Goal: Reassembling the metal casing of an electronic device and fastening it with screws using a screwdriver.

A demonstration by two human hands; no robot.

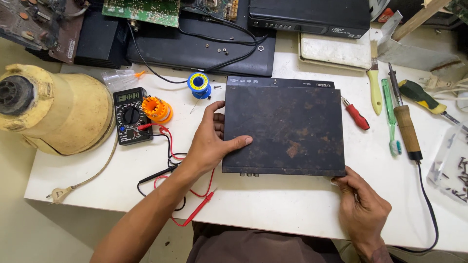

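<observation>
A flat black metal device case with rust spots lies in the middle of the white table. My left hand grips its left edge, thumb lying across the lid. At the near right corner of the case, my right hand holds the edge with the fingers curled under it.
A black multimeter with red and black leads lies to the left, beside an orange wick spool and blue solder reel. A yellowed appliance body sits far left. Screwdrivers, a toothbrush and a soldering iron lie right.
</observation>
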